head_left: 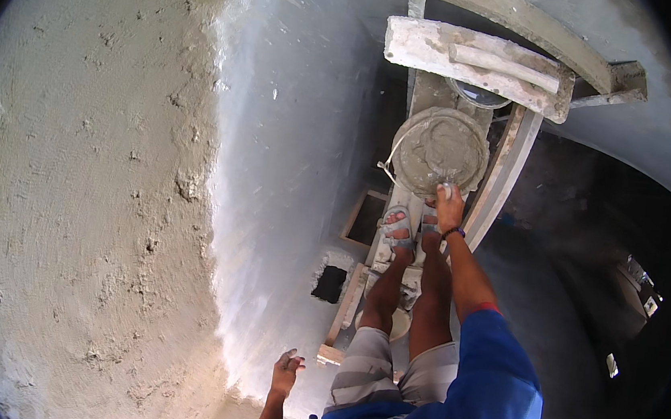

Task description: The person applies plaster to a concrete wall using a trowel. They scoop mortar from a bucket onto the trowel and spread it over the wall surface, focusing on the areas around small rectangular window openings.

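Observation:
My right hand (449, 207) is closed at the near rim of a round bucket (398, 139) of wet grey mortar (441, 144). It grips what looks like a pale-handled tool, whose far end meets the mortar; its kind is hidden by the fingers and the mix. My left hand (285, 373) hangs free near the lower edge, beside the wall, fingers loosely bent and apart with nothing in them. The bucket stands on a plank just beyond my sandalled feet (399, 224), its wire handle folded down on the left.
Rough mortar coats the wall (90, 162) on the left, bordering a smoother grey surface (287, 124). Past the bucket lies a long wooden float (424, 47) over another container (480, 96). A timber rail (502, 177) runs along the plank's right, with a darker drop beyond. A dark square opening (330, 284) lies left of my legs.

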Tool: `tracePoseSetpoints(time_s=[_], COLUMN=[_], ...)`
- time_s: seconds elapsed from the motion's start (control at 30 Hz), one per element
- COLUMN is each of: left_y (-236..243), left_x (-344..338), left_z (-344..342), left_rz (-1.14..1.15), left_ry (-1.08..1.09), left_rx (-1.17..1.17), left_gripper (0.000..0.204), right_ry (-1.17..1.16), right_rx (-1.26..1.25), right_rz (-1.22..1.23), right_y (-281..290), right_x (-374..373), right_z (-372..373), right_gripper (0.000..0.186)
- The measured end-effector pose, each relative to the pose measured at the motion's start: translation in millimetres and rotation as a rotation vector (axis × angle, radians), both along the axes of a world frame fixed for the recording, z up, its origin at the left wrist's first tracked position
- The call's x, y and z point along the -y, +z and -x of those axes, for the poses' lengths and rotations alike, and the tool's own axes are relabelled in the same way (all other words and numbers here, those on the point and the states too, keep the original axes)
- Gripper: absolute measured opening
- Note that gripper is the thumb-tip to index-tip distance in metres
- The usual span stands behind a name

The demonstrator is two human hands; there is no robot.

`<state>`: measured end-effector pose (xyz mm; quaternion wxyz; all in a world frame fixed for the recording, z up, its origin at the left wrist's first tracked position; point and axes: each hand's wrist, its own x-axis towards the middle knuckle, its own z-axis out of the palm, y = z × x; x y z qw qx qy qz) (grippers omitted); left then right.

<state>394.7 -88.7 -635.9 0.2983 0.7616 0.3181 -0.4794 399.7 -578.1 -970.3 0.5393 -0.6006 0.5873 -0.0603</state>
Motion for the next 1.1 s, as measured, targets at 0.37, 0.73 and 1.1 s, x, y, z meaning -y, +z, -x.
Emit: tracePoseSetpoints(time_s=[0.37,0.73,1.1], left_y=[2,392,504], left_x=[38,168,109], left_z=[-22,-213,-252], left_rz=[0.073,-0.512,-1.307], left_ry=[-0.171,-0.932,-0.622], left_rx=[0.088,2.013,2.274], left_gripper=[0.038,0.045,0.055], right_ry=[0.276,-0.143,-0.304], right_rx=[-0.245,0.638,1.673], right_rz=[0.19,-0.323,-0.155], right_y=[59,407,784], right_x=[34,50,75], right_z=[18,-82,-224], right_gripper=[0.042,0.023,0.037])
